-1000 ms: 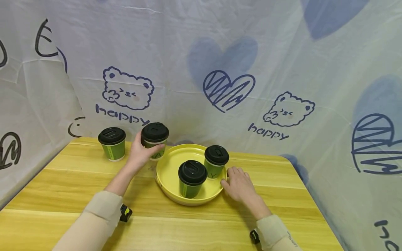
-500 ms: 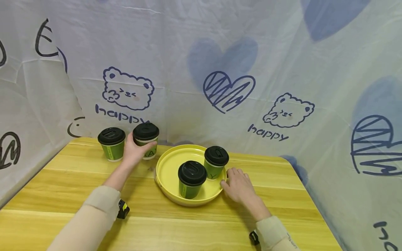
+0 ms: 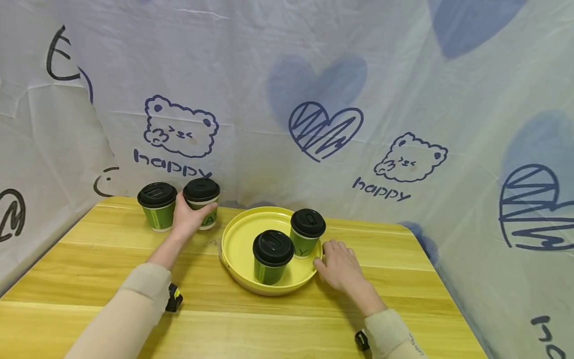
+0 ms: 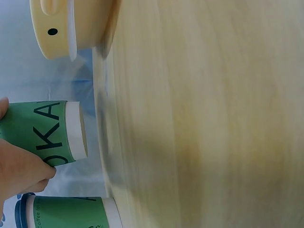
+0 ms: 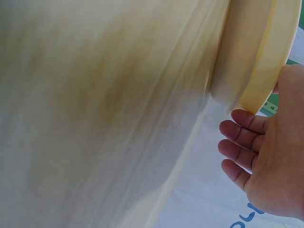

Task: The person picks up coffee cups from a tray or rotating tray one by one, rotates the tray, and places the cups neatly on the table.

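Observation:
My left hand (image 3: 186, 219) grips a green paper coffee cup (image 3: 210, 215) with a black lid, fingers and thumb around its sleeve. In the left wrist view the base of this held cup (image 4: 45, 128) hangs a little above the tabletop. A second lidded cup (image 3: 160, 214) stands upright just left of it. Two more such cups, one in front (image 3: 271, 259) and one at the right (image 3: 306, 232), stand on a round yellow tray (image 3: 237, 234). At the tray's right rim, my right hand (image 3: 341, 267) pinches the edge, thumb at the rim and forefinger against the outer wall (image 5: 266, 71).
The wooden table (image 3: 215, 329) runs up to a white cloth (image 3: 260, 85) printed with hearts and bears, which hangs close behind the cups. Small black devices show at the left wrist (image 3: 174, 297) and the right wrist (image 3: 361, 341).
My left hand has carried its cup leftward, away from the tray and close beside the standing cup. The right hand and the tray have stayed in place.

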Tool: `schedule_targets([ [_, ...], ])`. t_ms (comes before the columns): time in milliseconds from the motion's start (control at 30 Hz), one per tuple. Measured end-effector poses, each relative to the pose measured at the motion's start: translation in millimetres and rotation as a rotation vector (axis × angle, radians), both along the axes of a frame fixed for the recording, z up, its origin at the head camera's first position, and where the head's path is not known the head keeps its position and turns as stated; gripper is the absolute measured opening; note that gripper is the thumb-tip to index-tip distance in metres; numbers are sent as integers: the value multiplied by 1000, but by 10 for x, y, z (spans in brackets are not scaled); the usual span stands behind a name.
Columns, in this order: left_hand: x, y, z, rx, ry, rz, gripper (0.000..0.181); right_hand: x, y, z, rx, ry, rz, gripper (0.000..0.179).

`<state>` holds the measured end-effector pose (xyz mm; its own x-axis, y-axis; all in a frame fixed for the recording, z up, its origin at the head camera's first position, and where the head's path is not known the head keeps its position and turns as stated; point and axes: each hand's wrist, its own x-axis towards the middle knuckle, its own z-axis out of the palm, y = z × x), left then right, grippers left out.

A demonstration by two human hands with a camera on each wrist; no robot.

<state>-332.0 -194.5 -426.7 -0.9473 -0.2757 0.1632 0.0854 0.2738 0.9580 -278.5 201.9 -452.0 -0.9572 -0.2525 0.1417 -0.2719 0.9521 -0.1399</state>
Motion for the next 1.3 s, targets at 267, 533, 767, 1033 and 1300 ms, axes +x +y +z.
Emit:
schedule_targets([
  [267, -33, -5, -35, -9, -1, 4, 97, 2, -6, 12, -2, -7, 0, 28],
  [533, -40, -12, -83, -2, -9, -8, 96, 12, -10, 18, -4, -7, 1, 28],
  [767, -35, -10, -121, -36, -31, 0, 95, 13, -11, 18, -3, -10, -3, 29],
  [1033, -29, -17, -129, -43, -87, 12, 104, 20, -7, 40, -3, -8, -3, 28],
  [1300, -18, -36, -172, -39, -94, 31, 106, 16, -8, 31, 3, -18, -6, 29],
])
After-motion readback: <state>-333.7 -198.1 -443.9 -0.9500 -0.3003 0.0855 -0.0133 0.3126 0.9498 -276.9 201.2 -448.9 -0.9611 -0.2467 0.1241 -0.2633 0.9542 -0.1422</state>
